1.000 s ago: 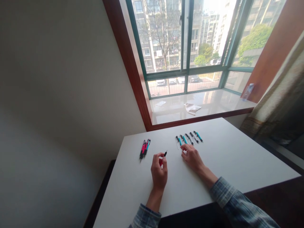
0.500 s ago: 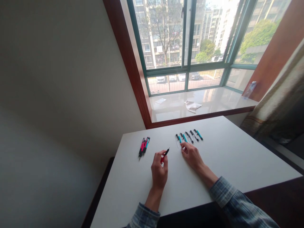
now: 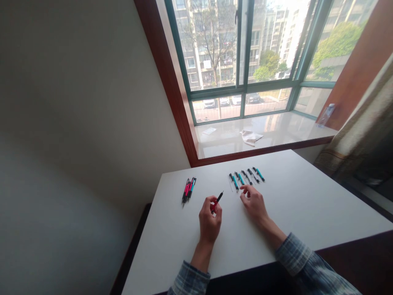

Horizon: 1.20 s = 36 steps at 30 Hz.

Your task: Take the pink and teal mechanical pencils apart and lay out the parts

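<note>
My left hand (image 3: pixel 210 217) is closed around a red pen (image 3: pixel 217 200) with a black grip, its tip pointing up and away to the right. My right hand (image 3: pixel 253 203) hovers low over the table, fingers bent but apart, with nothing visible between them. Just beyond its fingertips lies a row of pen parts: teal barrels (image 3: pixel 235 182), black pieces (image 3: pixel 249 171) and thin refills (image 3: pixel 231 183). Left of my hands, several whole pens (image 3: pixel 186 190), pink-and-black and teal-and-black, lie side by side in a small bunch.
The white table (image 3: pixel 172 246) stands against a wall (image 3: pixel 92 123) and a window ledge (image 3: pixel 221 145). On the ledge are a crumpled white cloth (image 3: pixel 251 137), a paper (image 3: pixel 209 130) and a clear bottle (image 3: pixel 326 115). A curtain (image 3: pixel 353 123) hangs at the right.
My right hand has drawn back slightly from the teal barrel it was touching, leaving it on the table. My left hand still holds the red pen. The view has shifted a little.
</note>
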### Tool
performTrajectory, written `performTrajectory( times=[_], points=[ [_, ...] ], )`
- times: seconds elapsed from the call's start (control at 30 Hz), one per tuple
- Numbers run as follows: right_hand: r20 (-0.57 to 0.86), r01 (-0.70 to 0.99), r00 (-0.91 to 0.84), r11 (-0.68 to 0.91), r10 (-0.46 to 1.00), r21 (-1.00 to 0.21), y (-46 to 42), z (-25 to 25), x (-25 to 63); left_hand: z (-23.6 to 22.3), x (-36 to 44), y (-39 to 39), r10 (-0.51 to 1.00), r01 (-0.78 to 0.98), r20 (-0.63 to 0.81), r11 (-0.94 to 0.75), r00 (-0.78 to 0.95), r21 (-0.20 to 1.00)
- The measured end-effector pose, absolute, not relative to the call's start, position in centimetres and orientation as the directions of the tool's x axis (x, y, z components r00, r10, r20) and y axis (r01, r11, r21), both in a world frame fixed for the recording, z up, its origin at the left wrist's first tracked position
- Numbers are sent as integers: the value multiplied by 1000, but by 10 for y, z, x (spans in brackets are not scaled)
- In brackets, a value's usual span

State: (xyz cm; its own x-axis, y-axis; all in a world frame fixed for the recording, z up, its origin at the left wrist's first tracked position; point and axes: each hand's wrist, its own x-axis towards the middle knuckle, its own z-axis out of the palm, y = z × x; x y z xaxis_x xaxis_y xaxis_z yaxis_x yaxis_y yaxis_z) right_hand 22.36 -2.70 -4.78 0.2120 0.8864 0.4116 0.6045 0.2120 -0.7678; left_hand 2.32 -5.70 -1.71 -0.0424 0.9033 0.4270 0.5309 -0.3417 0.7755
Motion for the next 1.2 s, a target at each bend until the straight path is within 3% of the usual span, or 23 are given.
performTrajectory(
  times=[0.5,0.93,1.2],
  points=[
    [375,692,136,183,917,-699,-27,-49,223,-14,24,-57,909,543,415,-331,-34,772],
    [431,654,127,252,893,-714,-28,-47,223,-13,23,-57,916,537,402,-338,-1,773],
    [479,522,119,355,870,-775,-42,-34,211,-12,22,-57,917,508,398,-362,41,782]
  ],
)
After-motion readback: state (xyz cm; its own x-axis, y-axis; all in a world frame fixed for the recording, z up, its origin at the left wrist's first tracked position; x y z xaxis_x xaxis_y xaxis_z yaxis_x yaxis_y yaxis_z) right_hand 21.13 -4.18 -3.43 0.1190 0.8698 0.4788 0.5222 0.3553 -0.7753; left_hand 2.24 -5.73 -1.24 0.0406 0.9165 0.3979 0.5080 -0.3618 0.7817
